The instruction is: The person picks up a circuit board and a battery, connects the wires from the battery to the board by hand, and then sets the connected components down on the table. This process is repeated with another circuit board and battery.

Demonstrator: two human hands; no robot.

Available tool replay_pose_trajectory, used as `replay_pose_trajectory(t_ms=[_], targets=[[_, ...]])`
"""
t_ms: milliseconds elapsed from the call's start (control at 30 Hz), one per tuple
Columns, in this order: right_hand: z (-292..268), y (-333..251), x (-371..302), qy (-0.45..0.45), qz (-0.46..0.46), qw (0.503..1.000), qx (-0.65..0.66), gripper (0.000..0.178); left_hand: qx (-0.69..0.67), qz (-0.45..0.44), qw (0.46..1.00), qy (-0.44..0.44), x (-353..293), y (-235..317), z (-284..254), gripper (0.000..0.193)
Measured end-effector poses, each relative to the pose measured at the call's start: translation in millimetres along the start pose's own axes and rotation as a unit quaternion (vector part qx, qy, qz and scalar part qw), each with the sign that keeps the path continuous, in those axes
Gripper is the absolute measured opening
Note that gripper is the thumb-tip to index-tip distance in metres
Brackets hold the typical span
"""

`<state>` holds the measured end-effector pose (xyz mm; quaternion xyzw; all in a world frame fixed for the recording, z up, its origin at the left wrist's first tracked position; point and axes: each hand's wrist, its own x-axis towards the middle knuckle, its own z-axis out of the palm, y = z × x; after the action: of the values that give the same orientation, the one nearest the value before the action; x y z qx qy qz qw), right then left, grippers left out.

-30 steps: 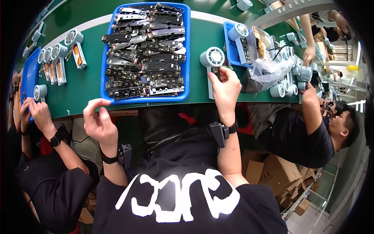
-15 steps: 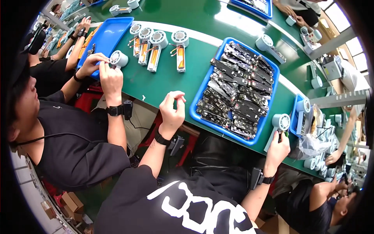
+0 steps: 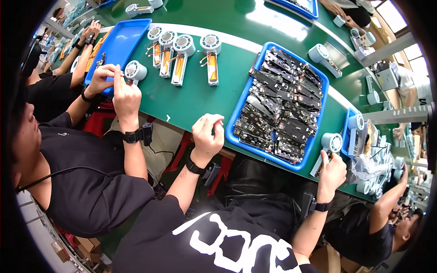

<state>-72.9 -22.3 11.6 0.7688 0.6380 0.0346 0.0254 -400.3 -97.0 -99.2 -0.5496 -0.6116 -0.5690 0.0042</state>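
My left hand (image 3: 207, 139) is held over the table's near edge, left of the blue tray (image 3: 232, 123). Its fingers curl toward the thumb, and I see nothing between them. My right hand (image 3: 333, 174) is closed beside the neck of a pale blue handheld fan (image 3: 331, 143). That fan lies right of the tray, its round head pointing away from me and its handle toward me. The thumb and index finger come together near the handle; what they grip, if anything, is hidden. Many black circuit-board strips (image 3: 296, 98) fill the tray in stacked rows.
Several fans with exposed orange batteries (image 3: 212, 68) lie at the far left. Left of me, a co-worker's hands (image 3: 125, 98) work at another fan (image 3: 135, 70) beside a blue tray (image 3: 123, 38). A plastic bag (image 3: 364, 168) and more fans crowd the right. A small white scrap (image 3: 168, 118) lies near the edge.
My right hand has shifted slightly right and down beside the fan; a green bit seen by its fingers no longer shows. My left hand has moved slightly right and down. The view has shifted a little.
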Motion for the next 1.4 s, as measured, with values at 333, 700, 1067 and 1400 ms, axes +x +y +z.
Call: replay_pose_trajectory(t_ms=[333,700,1067,1400], targets=[[65,45,18,-0.015,0.011,0.929,0.37,0.03,-0.02,0.014,1.0,-0.017,4,4,8,0.013],[63,-6,-3,0.112,0.054,0.99,0.07,0.038,0.025,-0.003,0.999,-0.046,-3,-2,2,0.018],[83,6,-1,0.181,-0.039,0.982,0.022,0.039,0.032,0.027,0.997,-0.064,-3,-2,1,0.017],[72,22,0,0.126,-0.098,0.984,0.077,0.046,0.049,0.013,0.996,-0.072,1,-1,0,0.016]])
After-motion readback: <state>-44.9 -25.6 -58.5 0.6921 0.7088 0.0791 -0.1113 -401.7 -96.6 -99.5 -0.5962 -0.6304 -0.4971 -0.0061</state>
